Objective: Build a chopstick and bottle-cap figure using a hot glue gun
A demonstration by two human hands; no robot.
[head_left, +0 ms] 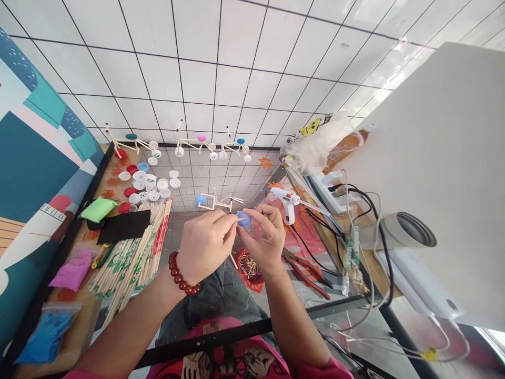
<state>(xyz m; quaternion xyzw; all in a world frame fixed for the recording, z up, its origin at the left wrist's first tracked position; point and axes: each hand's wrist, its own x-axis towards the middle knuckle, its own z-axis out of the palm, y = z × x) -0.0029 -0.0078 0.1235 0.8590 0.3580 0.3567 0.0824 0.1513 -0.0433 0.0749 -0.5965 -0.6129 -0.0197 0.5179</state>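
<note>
In front of me, my right hand [266, 231] pinches a blue bottle cap [243, 219] between thumb and fingers. My left hand [209, 241], wearing a beaded bracelet, is closed against the cap's left side. It seems to pinch a thin wooden stick whose pale tip meets the cap. Just beyond my knuckles is a small bicycle-like frame of wooden sticks [220, 202], with another blue cap [200, 200] at its left end. My left fingers hide where the frame and the held stick join.
Stick models with cap wheels [201, 145] line the back edge. Left are loose caps [150, 181], chopsticks [130, 252], a black sheet [124, 226] and coloured clay packets [98, 209]. Right are a glue gun [287, 200], pliers [307, 271], cables and a red bag of sticks [249, 266].
</note>
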